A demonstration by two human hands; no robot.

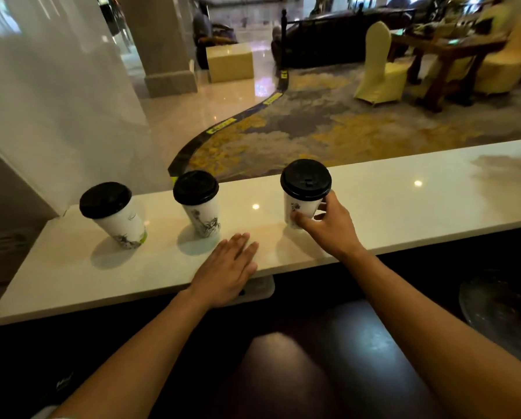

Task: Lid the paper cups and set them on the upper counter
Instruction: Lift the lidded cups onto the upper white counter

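The right hand [324,226] is wrapped around the low part of a lidded paper cup [303,204] – the cup stands on the white upper counter [404,207]. The left hand [227,272] is laid flat on the counter, fingers straight, holding nothing. Two more lidded cups [200,207] [117,219] are lined up to the left – both capped in black.

Three lidded paper cups stand in a row on the white upper counter [404,204]: left cup [117,216] at nine o'clock, middle cup [200,204], right cup [303,195] at twelve. Bare gaps separate them. Counter toward three o'clock lies open.
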